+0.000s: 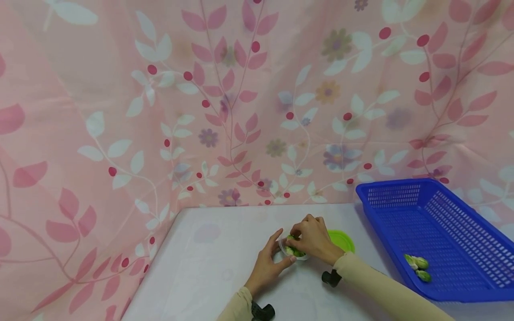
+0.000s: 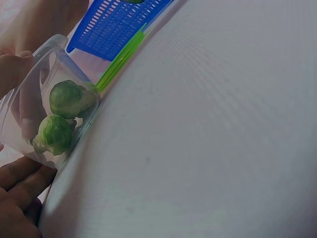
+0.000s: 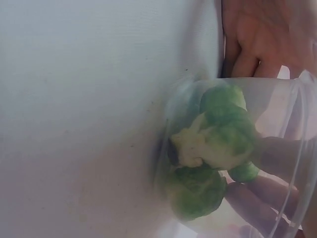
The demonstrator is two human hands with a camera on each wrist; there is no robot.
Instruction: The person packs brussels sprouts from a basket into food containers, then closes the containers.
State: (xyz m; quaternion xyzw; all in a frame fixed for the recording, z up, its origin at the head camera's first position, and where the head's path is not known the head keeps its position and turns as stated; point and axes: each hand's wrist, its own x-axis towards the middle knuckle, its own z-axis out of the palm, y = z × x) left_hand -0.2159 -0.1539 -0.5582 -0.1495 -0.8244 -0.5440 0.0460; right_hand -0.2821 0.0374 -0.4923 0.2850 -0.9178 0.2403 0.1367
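Clear plastic, the cup point(image 1: 300, 258) at lower centre already holds several sprouts point(image 2: 55, 135); a few remain in the basket point(image 1: 453, 249) at lower right, and the lid point(image 1: 342, 241) is off. The left hand point(image 1: 270, 266) grips the cup; the right hand point(image 1: 315, 238) reaches inside (pinching a sprout or not, one cannot tell).

Looks like a curtained-off indoor workspace, not identifiable as home or studio; shows pink floral fabric point(image 1: 257, 102) hanging behind and left of a white table point(image 1: 201, 263).
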